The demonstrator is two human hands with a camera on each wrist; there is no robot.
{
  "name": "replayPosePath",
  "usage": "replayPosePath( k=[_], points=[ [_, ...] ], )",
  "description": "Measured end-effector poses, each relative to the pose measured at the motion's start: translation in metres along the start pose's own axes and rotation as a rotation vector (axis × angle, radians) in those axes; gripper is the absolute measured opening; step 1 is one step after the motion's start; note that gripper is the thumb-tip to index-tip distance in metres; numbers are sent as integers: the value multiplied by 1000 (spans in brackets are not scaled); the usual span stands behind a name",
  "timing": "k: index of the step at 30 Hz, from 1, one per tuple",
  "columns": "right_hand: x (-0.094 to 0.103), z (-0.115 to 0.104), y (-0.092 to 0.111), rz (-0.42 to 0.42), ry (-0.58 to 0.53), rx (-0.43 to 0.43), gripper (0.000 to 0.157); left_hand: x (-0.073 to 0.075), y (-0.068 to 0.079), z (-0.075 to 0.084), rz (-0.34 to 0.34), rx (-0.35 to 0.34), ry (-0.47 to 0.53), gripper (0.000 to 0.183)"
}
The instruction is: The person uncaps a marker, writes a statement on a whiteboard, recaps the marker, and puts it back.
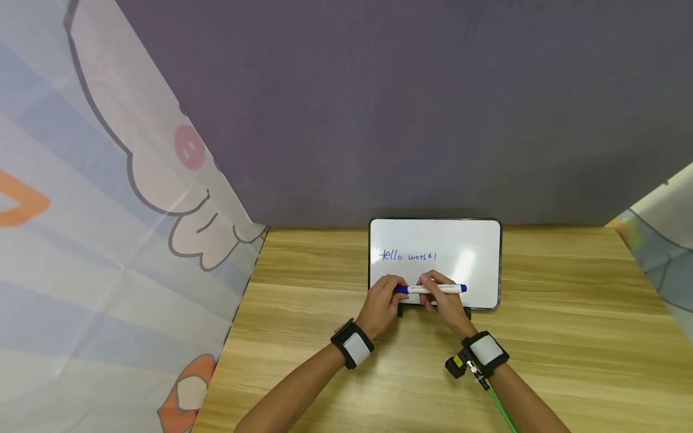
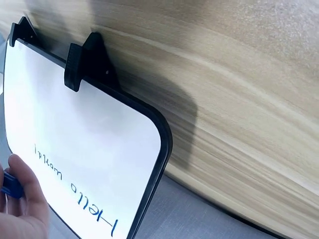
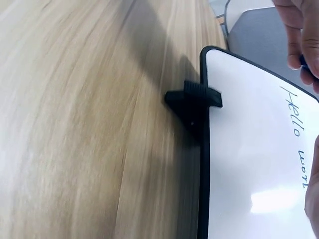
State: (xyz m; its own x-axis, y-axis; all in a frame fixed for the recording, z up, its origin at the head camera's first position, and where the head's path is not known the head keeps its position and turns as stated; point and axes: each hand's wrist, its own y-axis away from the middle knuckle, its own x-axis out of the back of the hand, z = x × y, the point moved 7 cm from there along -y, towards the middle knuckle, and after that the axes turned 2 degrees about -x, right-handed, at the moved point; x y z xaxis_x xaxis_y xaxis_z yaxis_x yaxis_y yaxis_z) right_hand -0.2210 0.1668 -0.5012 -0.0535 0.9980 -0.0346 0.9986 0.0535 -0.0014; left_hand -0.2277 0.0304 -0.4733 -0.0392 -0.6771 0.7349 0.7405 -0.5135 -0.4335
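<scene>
A white marker (image 1: pixel 448 288) lies level between both hands, in front of the lower part of a whiteboard (image 1: pixel 482 252). My right hand (image 1: pixel 447 305) grips its white barrel, and the blue end plug sticks out to the right. At the other end, my left hand (image 1: pixel 381 304) pinches the blue cap (image 1: pixel 401 290) between thumb and fingers. The cap (image 2: pixel 12 185) shows at the edge of the left wrist view, partly hidden by the fingers. Blue handwriting (image 1: pixel 408 256) on the board reads "Hello world!".
Two black feet hold the whiteboard's lower edge, one of them a clip-like stand (image 2: pixel 94 64) seen close in the left wrist view. The board stands on a wood-grain table (image 1: pixel 303 270), near a grey panel (image 1: pixel 379 120). A printed cartoon cloth (image 1: pixel 108 270) hangs at left.
</scene>
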Motion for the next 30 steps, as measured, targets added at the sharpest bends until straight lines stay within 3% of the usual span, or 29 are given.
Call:
replayPosePath(
  k=[9, 15, 18, 22, 30],
  points=[
    [-12, -21, 5, -134, -175, 92, 35, -1, 1, -4, 18, 2, 20, 10],
    [-13, -4, 2, -75, -162, 50, 31, 3, 3, -4, 74, -6, 26, 7],
    [-17, 4, 0, -60, -199, 48, 31, 5, 3, -3, 116, -10, 27, 6],
    [-23, 8, 2, -67, -251, 53, 31, 4, 7, -3, 125, -8, 28, 8],
    [-23, 5, 9, -109, -144, -14, 30, 2, 11, -5, 60, -39, 29, 4]
  ],
)
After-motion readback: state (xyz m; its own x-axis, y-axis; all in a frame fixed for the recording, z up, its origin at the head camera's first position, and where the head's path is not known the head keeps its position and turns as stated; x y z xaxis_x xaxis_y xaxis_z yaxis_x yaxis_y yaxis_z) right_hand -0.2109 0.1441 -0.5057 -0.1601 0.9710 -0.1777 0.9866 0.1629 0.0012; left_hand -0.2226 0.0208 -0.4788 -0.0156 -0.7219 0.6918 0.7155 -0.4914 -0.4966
